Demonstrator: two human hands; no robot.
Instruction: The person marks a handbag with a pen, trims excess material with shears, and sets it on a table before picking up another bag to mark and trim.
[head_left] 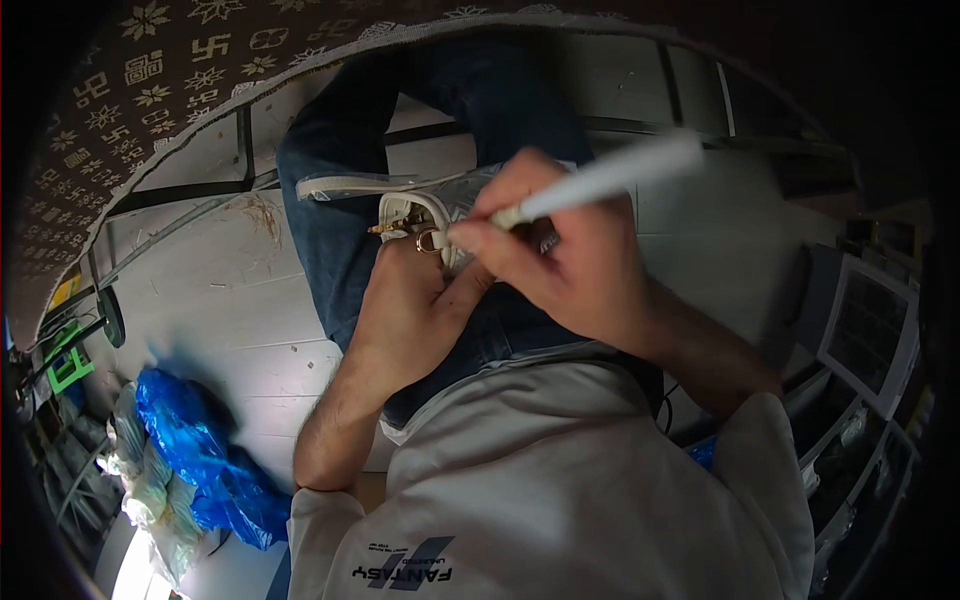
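Observation:
A small bag (392,207) with cream trim lies over my thighs, a gold zip along its opening. Its cream strap (350,187) stretches to the left across my knee. My left hand (415,300) is closed on the near side of the bag, just below a gold metal ring (428,241) on a cream tab. Gripped in my right hand (590,260) is a white pen-like tool (620,178), smeared by motion. Its narrow end points down-left toward the ring and the bag's edge. My right thumb and fingertips are right beside the tab. Part of the bag is hidden under both hands.
A patterned brown cloth (150,95) with a lace edge hangs across the top left. Blue plastic bags (200,450) and pale ones (150,490) lie at the lower left. A white-framed panel (870,325) stands at the right. Dark metal bars (175,198) cross ahead of me.

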